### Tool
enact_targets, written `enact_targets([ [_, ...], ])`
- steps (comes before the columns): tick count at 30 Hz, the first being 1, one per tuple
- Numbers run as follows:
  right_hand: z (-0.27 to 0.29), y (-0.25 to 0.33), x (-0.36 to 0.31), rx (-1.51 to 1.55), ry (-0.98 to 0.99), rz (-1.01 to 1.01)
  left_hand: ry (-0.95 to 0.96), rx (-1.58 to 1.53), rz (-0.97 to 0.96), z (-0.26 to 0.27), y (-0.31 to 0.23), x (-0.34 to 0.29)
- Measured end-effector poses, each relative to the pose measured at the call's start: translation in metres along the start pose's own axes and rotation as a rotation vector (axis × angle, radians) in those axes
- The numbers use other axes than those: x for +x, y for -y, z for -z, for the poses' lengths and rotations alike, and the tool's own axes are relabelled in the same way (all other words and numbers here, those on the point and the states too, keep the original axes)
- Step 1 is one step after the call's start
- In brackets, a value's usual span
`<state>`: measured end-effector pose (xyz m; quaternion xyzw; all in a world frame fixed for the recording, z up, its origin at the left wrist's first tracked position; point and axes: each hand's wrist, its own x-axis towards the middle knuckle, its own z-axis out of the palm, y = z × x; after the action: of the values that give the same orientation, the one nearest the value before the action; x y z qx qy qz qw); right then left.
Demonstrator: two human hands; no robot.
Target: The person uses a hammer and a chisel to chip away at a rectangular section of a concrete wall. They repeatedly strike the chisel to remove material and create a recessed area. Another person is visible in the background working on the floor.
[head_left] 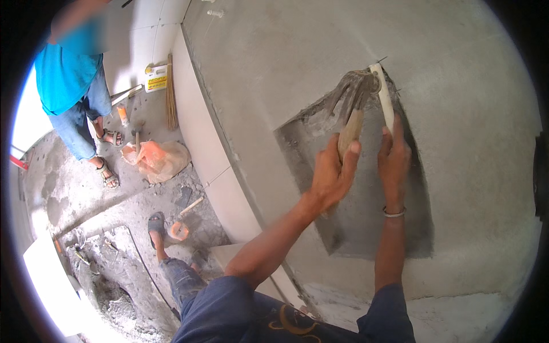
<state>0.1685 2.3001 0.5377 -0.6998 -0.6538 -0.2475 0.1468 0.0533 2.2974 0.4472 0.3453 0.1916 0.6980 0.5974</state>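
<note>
My left hand (333, 174) is closed around the wooden handle of a hammer (350, 130). Its dark head is smeared by motion, so the exact shape is unclear, and it lies close to the upper end of a narrow pale strip (382, 91). My right hand (394, 157) grips the lower end of that strip, which runs along the upper right edge of a recess (366, 228) in the grey plastered wall (469, 148). Rough, broken mortar shows along the recess's upper edge. Whether hammer and strip touch, I cannot tell.
On the left stands another person in a blue shirt (68, 74). Behind are a yellow-and-white jug (155, 78) and a stick broom (171, 94). An orange-white sack (157, 160) lies on the debris-strewn floor, near an orange-headed tool (178, 230). A rubble-filled pit (114, 286) lies lower left.
</note>
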Motion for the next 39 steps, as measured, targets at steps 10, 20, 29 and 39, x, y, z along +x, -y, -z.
enact_targets([
  [10, -0.009, -0.008, 0.003, -0.049, -0.119, 0.164, 0.023, -0.091, -0.052, -0.001, 0.014, 0.002],
  [20, -0.021, -0.009, 0.008, -0.064, -0.137, 0.15, 0.143, 0.036, 0.13, 0.017, 0.027, -0.009],
  [29, -0.033, -0.006, 0.001, -0.192, -0.129, -0.035, -0.203, -0.241, 0.674, 0.093, 0.046, -0.119],
  [39, -0.02, -0.04, 0.003, -0.307, -0.194, 0.19, -0.338, 0.005, 0.619, 0.187, 0.053, -0.158],
])
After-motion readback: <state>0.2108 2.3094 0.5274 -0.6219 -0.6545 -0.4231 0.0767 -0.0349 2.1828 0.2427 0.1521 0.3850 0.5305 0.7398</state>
